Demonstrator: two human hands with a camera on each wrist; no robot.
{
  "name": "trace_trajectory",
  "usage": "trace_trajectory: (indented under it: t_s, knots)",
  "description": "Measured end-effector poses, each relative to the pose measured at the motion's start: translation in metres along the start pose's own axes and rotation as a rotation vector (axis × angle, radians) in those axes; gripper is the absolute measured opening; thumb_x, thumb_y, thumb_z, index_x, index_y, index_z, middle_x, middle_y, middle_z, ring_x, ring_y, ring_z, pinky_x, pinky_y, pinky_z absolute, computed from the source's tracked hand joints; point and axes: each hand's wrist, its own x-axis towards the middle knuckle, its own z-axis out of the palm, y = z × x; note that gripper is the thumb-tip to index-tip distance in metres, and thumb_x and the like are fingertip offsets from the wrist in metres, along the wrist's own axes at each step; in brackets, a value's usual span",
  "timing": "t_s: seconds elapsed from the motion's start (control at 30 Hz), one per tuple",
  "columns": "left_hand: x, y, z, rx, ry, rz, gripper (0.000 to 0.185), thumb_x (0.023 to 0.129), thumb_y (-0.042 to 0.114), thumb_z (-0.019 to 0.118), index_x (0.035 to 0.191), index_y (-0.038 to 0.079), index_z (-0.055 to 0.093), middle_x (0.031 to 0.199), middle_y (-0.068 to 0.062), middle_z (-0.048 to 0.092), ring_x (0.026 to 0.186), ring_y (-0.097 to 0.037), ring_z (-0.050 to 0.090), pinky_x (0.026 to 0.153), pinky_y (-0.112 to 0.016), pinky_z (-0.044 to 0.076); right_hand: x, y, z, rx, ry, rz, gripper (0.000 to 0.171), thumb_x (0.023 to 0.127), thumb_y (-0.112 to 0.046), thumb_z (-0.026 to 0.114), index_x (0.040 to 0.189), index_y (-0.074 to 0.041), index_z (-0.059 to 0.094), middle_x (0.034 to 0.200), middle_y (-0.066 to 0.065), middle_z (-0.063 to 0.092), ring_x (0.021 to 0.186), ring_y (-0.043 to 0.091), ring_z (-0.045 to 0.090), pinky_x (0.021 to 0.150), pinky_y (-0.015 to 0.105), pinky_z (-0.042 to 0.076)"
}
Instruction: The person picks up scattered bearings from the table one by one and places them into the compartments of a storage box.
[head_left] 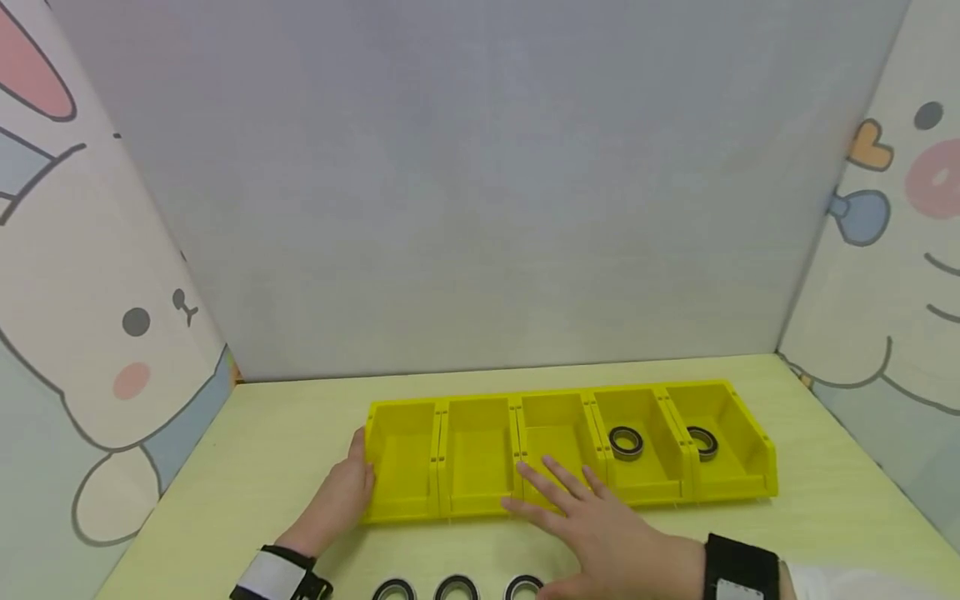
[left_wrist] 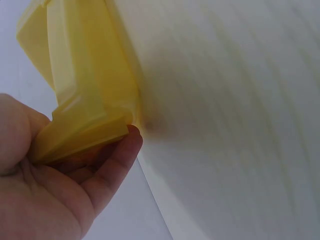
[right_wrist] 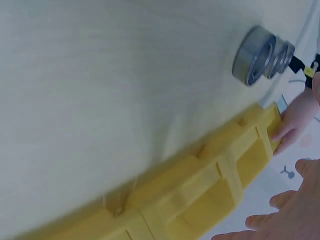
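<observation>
A row of several joined yellow parts bins [head_left: 480,505] sits on the table. My left hand [head_left: 347,492] grips its left end; in the left wrist view, thumb and fingers wrap round a yellow bin's edge [left_wrist: 92,75]. My right hand [head_left: 611,537] is spread with straight fingers, its fingertips overlapping the middle bin's front in the head view. It holds nothing. A ball bearing [head_left: 613,445] lies in the fourth bin from the left, and another bearing [head_left: 713,447] in the rightmost one. The three bins to the left show bare floors.
Three more bearings, among them a middle one [head_left: 456,580], line up at the near table edge, partly cut off by the frame. A grey back panel [head_left: 495,208] rises behind the table [head_left: 292,417]. Cartoon-printed panels [head_left: 90,350] stand on both sides.
</observation>
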Motion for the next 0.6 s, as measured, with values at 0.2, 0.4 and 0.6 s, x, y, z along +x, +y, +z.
trace_trajectory:
  t_s: [0.2,0.4,0.6]
  knots:
    - [-0.001,0.001,0.001,0.009,0.008,0.014,0.056,0.098,0.007,0.036,0.143,-0.010,0.009,0.066,-0.006,0.049,0.057,-0.016,0.045,0.059,-0.032,0.041,-0.001,-0.004,0.035,0.166,-0.045,-0.156,0.077,0.089,-0.060,0.047,0.152,-0.026,0.019,0.157,0.013,0.009,0.139,0.043,0.019,0.096,0.052,0.042]
    - [-0.003,0.001,0.000,0.007,0.000,0.020,0.056,0.097,0.007,0.036,0.143,-0.012,0.008,0.065,-0.005,0.049,0.058,-0.016,0.045,0.063,-0.034,0.042,-0.001,-0.008,0.056,0.102,0.004,-0.281,0.064,0.098,-0.050,0.036,0.152,-0.018,0.020,0.152,0.021,0.021,0.135,0.042,0.030,0.099,0.047,0.040]
    - [-0.002,0.001,0.000,0.016,0.008,0.022,0.057,0.098,0.007,0.036,0.143,-0.011,0.008,0.065,-0.005,0.050,0.059,-0.016,0.046,0.064,-0.034,0.042,-0.004,-0.005,0.056,0.151,-0.095,-0.315,0.060,0.100,-0.046,0.033,0.150,-0.013,0.025,0.149,0.022,0.029,0.135,0.035,0.033,0.098,0.037,0.043]
